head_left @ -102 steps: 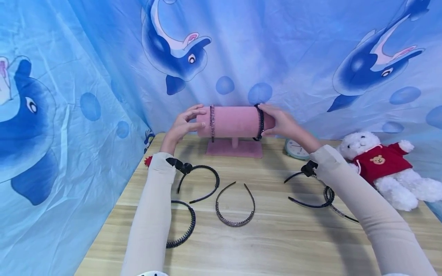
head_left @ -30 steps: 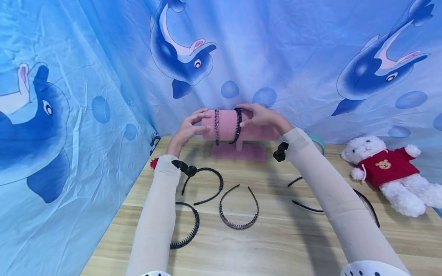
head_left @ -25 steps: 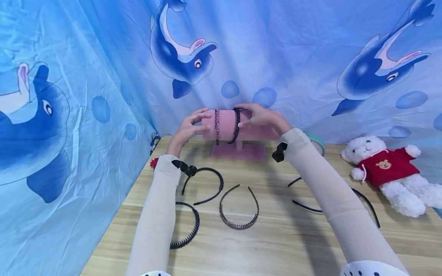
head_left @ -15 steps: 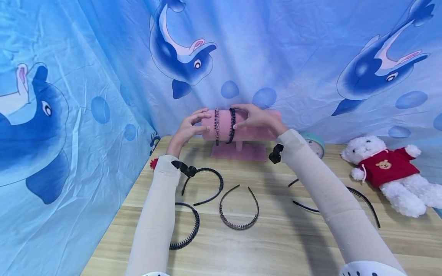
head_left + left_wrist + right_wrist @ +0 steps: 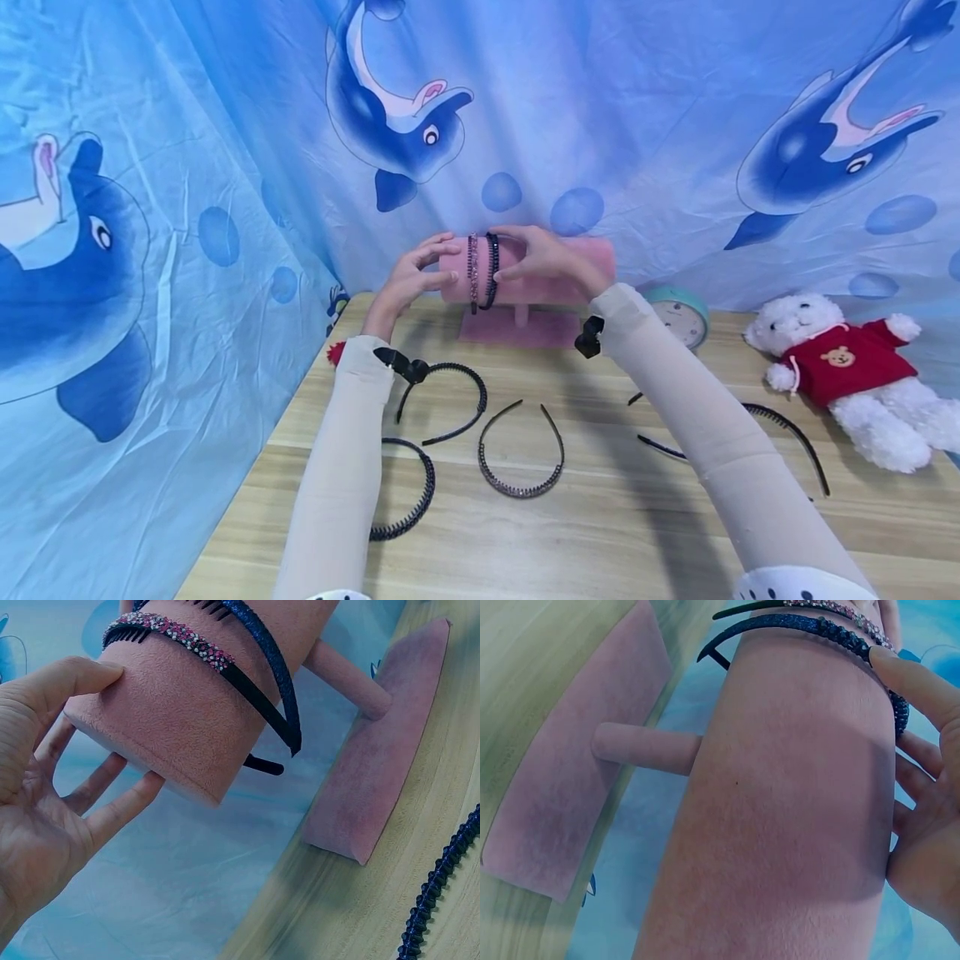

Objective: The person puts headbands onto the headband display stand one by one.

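Observation:
A pink padded headband stand (image 5: 536,290) holds two headbands around its horizontal roll. Near its left end sits a headband with pink and silver stones (image 5: 180,634). Just right of it is a dark blue sparkly headband (image 5: 492,271), close alongside. My left hand (image 5: 408,279) grips the roll's left end, thumb in front and fingers at the end and behind. My right hand (image 5: 542,257) holds the dark blue headband from its right side; in the right wrist view the thumb (image 5: 900,671) touches its edge, while the other fingers are partly hidden behind the roll.
Several toothed headbands lie on the wooden table (image 5: 600,533), one in the middle (image 5: 521,492), others to the left and partly under the right forearm. A mint-green clock (image 5: 682,317) and a white teddy bear in red (image 5: 843,362) are at right. A dolphin curtain hangs behind.
My right hand has slid the dark blue headband leftward along the roll, from near its right end to beside the stone-covered one. My left hand keeps its hold on the left end.

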Demonstrator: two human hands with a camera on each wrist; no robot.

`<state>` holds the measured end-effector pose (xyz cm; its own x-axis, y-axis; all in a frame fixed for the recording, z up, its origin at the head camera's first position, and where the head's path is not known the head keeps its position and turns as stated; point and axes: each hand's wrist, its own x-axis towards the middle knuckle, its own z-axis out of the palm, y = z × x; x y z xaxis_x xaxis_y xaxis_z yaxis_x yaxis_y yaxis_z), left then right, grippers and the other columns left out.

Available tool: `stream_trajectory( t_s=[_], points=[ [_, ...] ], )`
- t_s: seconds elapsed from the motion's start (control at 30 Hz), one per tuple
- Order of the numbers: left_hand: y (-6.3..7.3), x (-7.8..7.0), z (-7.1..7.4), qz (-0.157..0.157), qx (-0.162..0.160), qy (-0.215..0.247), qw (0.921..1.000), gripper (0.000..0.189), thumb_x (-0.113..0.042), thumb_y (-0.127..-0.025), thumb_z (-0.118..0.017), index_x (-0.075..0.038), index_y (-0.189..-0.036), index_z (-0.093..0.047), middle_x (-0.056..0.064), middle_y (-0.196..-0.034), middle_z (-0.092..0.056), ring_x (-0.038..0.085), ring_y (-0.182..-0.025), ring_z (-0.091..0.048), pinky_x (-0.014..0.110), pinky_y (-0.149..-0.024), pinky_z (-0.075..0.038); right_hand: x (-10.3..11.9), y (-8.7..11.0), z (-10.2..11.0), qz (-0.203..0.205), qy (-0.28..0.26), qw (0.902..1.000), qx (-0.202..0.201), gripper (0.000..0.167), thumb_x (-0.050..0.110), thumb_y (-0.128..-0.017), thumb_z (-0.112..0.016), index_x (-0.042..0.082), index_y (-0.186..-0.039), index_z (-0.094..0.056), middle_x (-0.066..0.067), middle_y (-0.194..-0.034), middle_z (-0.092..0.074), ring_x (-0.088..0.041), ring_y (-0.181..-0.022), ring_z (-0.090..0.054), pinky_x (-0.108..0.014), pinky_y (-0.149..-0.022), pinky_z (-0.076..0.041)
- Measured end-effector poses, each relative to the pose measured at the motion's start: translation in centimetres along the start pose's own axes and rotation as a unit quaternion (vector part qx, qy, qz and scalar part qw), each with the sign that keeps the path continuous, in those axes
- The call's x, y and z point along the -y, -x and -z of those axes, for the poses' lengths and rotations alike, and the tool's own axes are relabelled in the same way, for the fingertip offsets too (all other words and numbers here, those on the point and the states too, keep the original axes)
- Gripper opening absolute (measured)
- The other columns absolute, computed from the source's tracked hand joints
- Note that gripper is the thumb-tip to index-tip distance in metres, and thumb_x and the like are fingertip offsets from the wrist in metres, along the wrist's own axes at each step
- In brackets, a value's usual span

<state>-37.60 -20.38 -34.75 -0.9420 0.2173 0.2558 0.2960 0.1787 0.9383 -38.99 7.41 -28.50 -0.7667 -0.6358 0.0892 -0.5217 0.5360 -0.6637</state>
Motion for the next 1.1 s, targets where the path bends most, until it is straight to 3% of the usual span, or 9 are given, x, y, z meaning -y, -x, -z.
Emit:
stream_trajectory(
  t_s=[0.2, 0.4, 0.53, 0.63, 0.73, 0.83, 0.9, 0.97, 1.1],
  points=[
    [0.1, 0.1, 0.0, -0.008, 0.000, -0.008, 0.9999, 0.047, -0.003, -0.087, -0.077, -0.008, -0.132, -0.066, -0.011, -0.158, -0.044, 0.026, -0.143, -0.044, 0.045, -0.112, -0.051, 0.2, 0.0, -0.7, -0.008, 0.008, 0.9999, -0.010, 0.085, 0.024, -0.087, -0.082, 0.027, -0.159, -0.036, -0.004, -0.152, -0.053, -0.023, -0.130, -0.053, -0.045, -0.118, -0.039],
    [0.1, 0.0, 0.0, -0.005, 0.007, -0.003, 1.0000, 0.051, -0.002, -0.087, -0.076, -0.003, -0.136, -0.062, -0.005, -0.163, -0.039, 0.030, -0.147, -0.040, 0.048, -0.113, -0.049, 0.0, 0.1, -1.1, 0.015, 0.026, 0.9991, -0.029, 0.082, 0.031, -0.087, -0.081, 0.027, -0.158, -0.039, -0.002, -0.149, -0.055, -0.022, -0.126, -0.053, -0.045, -0.115, -0.041],
    [0.8, -1.5, -0.2, 0.001, 0.015, -0.003, 0.9999, 0.050, -0.001, -0.087, -0.075, -0.002, -0.136, -0.062, 0.000, -0.164, -0.037, 0.032, -0.147, -0.040, 0.045, -0.113, -0.049, 0.0, 0.0, -1.1, 0.025, 0.033, 0.9986, -0.033, 0.081, 0.031, -0.088, -0.081, 0.026, -0.158, -0.039, 0.000, -0.152, -0.054, -0.021, -0.131, -0.052, -0.043, -0.118, -0.040],
    [1.4, -2.6, -0.4, 0.004, 0.019, -0.001, 0.9998, 0.049, 0.000, -0.088, -0.074, -0.001, -0.135, -0.062, 0.001, -0.164, -0.038, 0.032, -0.147, -0.040, 0.045, -0.112, -0.050, 0.0, 0.3, -1.1, 0.011, 0.002, 0.9995, -0.029, 0.083, 0.029, -0.088, -0.081, 0.038, -0.157, -0.036, -0.001, -0.153, -0.053, -0.018, -0.126, -0.057, -0.042, -0.120, -0.037],
    [1.4, -2.7, -0.5, 0.009, 0.017, 0.001, 0.9998, 0.049, 0.001, -0.088, -0.074, 0.000, -0.135, -0.061, 0.001, -0.164, -0.037, 0.031, -0.148, -0.040, 0.045, -0.111, -0.051, 0.1, 0.9, -1.2, -0.011, -0.054, 0.9984, -0.016, 0.085, 0.026, -0.088, -0.081, 0.050, -0.154, -0.032, -0.004, -0.153, -0.052, -0.025, -0.103, -0.073, -0.041, -0.122, -0.035],
    [1.5, -2.8, -0.6, 0.015, 0.015, 0.003, 0.9998, 0.050, 0.002, -0.087, -0.073, -0.001, -0.135, -0.061, 0.000, -0.165, -0.037, 0.030, -0.148, -0.039, 0.045, -0.111, -0.051, 0.2, 1.3, -1.0, 0.003, -0.056, 0.9983, -0.016, 0.086, 0.024, -0.088, -0.082, 0.045, -0.155, -0.033, -0.004, -0.155, -0.050, -0.028, -0.105, -0.073, -0.042, -0.123, -0.034],
    [1.5, -2.8, -0.6, 0.020, 0.012, 0.006, 0.9997, 0.050, 0.002, -0.087, -0.073, -0.002, -0.135, -0.062, -0.001, -0.164, -0.037, 0.029, -0.147, -0.040, 0.044, -0.110, -0.052, 0.2, 1.5, -0.9, 0.018, -0.028, 0.9992, -0.021, 0.086, 0.025, -0.087, -0.082, 0.036, -0.158, -0.035, -0.003, -0.156, -0.049, -0.025, -0.125, -0.062, -0.044, -0.123, -0.035],
    [1.5, -2.8, -0.6, 0.026, 0.010, 0.010, 0.9996, 0.050, 0.002, -0.087, -0.073, -0.003, -0.135, -0.062, -0.002, -0.164, -0.037, 0.028, -0.147, -0.041, 0.044, -0.109, -0.053, 0.3, 1.8, -0.9, 0.026, 0.004, 0.9991, -0.033, 0.087, 0.026, -0.085, -0.084, 0.028, -0.158, -0.037, -0.001, -0.156, -0.049, -0.021, -0.136, -0.051, -0.046, -0.121, -0.038],
    [1.4, -2.9, -0.6, 0.036, 0.008, 0.021, 0.9991, 0.050, 0.003, -0.087, -0.073, -0.004, -0.135, -0.063, -0.005, -0.164, -0.037, 0.027, -0.146, -0.042, 0.043, -0.107, -0.055, 0.4, 2.5, -1.0, 0.050, 0.043, 0.9975, -0.026, 0.089, 0.030, -0.082, -0.086, 0.024, -0.157, -0.039, 0.000, -0.156, -0.049, -0.021, -0.137, -0.051, -0.047, -0.120, -0.040]
  ],
)
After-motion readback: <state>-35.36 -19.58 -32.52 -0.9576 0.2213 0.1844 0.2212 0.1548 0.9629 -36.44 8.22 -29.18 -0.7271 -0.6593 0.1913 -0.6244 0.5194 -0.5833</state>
